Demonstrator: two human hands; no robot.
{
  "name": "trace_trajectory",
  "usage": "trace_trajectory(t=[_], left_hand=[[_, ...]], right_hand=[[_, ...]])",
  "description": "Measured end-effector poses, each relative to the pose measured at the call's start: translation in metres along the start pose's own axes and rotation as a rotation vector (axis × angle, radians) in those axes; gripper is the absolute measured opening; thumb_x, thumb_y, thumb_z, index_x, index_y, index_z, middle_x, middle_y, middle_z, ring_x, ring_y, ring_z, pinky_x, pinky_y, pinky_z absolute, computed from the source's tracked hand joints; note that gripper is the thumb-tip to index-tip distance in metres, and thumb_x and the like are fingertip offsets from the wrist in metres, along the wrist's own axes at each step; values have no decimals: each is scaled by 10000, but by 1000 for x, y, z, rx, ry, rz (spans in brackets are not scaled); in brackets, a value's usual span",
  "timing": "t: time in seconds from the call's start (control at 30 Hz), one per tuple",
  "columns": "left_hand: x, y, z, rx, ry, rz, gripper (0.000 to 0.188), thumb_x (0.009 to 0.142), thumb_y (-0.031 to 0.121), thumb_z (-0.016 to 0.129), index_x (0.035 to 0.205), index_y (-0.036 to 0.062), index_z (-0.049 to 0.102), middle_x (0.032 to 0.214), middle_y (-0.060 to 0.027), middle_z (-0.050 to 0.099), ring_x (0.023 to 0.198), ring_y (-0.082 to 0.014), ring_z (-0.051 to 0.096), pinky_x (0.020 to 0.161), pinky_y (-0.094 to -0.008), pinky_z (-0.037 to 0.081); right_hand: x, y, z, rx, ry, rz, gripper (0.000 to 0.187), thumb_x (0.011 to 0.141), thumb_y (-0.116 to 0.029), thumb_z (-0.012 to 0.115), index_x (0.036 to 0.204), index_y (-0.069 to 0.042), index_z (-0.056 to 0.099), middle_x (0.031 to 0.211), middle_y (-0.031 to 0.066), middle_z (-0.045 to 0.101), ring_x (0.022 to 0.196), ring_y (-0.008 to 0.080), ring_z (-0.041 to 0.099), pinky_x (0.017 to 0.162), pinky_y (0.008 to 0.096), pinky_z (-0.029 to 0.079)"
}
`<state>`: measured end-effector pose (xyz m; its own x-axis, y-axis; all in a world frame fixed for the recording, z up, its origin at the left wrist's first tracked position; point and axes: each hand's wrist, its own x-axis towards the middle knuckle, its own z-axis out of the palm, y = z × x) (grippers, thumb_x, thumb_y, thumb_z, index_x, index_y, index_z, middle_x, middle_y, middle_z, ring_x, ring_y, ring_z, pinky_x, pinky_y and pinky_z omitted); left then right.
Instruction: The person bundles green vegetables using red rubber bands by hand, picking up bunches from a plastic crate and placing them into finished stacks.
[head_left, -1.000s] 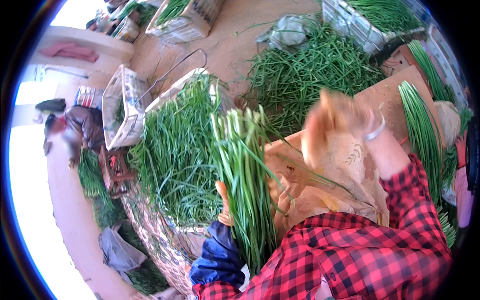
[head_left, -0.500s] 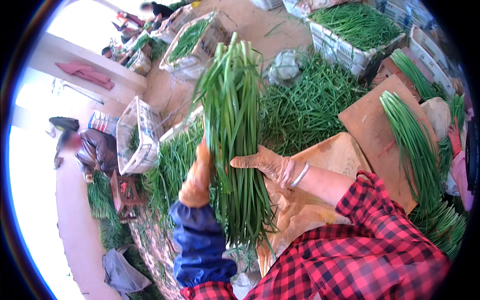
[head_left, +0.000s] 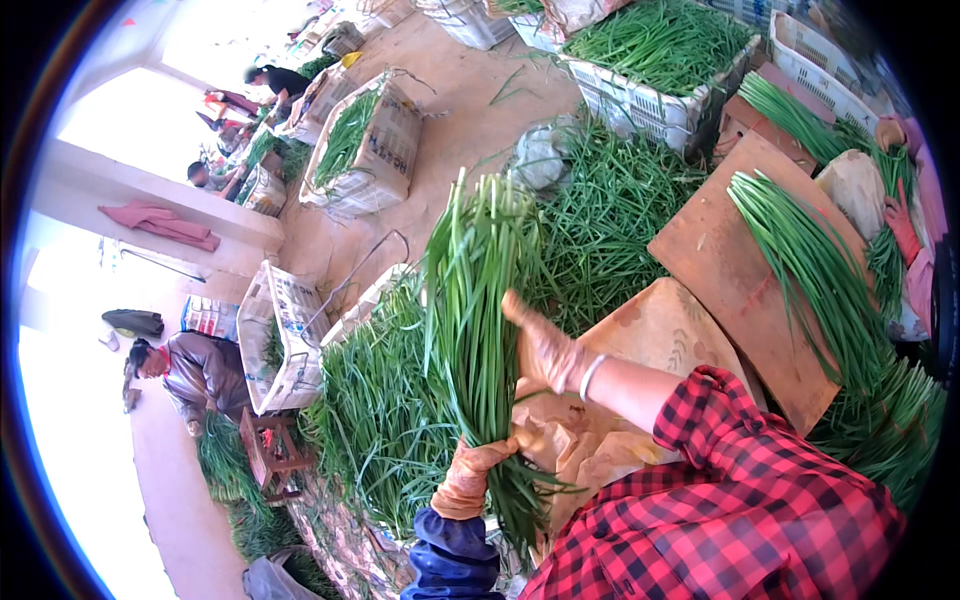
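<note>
A thick bunch of garlic chives stands upright in front of me, pale cut ends at the top and leaf tips hanging below. Wrapped around its lower part is my left hand, in a tan glove below a blue sleeve cover. My right hand, also gloved and with a white bangle at the wrist, is at the bunch's right side. Its thumb points up, away from the other fingers; it is slightly blurred, and the leaves partly hide the fingertips.
Loose chives lie heaped beyond, with another heap at left. A brown board bears a sorted bunch at right. White crates stand farther off. A co-worker sits at left by a wooden stool; a co-worker's red-gloved hand shows at right.
My left hand has slid down to the bunch's lower part and closed around it. My right hand has loosened and shifted to the bunch's right side. The bunch sits lower in view.
</note>
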<state>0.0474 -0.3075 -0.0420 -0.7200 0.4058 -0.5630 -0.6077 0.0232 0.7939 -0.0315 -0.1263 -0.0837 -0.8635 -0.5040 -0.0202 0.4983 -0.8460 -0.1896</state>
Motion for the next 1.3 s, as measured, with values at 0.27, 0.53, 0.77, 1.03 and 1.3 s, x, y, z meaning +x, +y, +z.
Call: trace_trajectory(t=[0.27, 0.53, 0.77, 1.03, 1.3], left_hand=[[-53, -27, -33, 12, 112, -210, 149, 728, 47, 632, 863, -11, 610, 718, -106, 633, 629, -206, 619, 610, -296, 503], [-82, -90, -60, -68, 242, -344, 94, 717, 82, 640, 682, 10, 592, 533, -65, 538, 518, -187, 559, 514, -290, 464], [-87, -126, -74, -130, 263, -411, 133, 696, 115, 657, 650, 15, 581, 542, -67, 545, 509, -178, 540, 536, -274, 458], [-81, -136, -75, -110, 183, -316, 89, 734, 87, 646, 740, 2, 622, 633, -84, 605, 493, -144, 535, 477, -253, 431], [-82, -129, -67, -95, 239, -366, 85, 695, 94, 658, 705, 17, 622, 601, -69, 587, 480, -134, 513, 462, -243, 408]], right_hand=[[41, -39, -58, 254, 465, -430, 461, 843, -492, 573, 988, -55, 603, 870, 91, 643, 857, 285, 621, 804, 455, 498], [53, -53, -100, 112, 701, -419, 265, 950, -331, 421, 813, -136, 535, 513, -69, 328, 410, 99, 321, 439, 300, 347], [37, -163, -77, 24, 440, -572, 220, 948, -281, 425, 841, -139, 554, 513, -76, 341, 391, 67, 315, 353, 212, 261], [4, -18, -72, -1673, 168, 147, 378, 789, -404, 686, 890, -45, 628, 595, -1, 579, 520, 124, 539, 487, 289, 443], [36, -30, -70, -1374, 800, 86, 268, 905, -285, 519, 814, -42, 587, 596, 29, 552, 501, 153, 510, 475, 318, 432]])
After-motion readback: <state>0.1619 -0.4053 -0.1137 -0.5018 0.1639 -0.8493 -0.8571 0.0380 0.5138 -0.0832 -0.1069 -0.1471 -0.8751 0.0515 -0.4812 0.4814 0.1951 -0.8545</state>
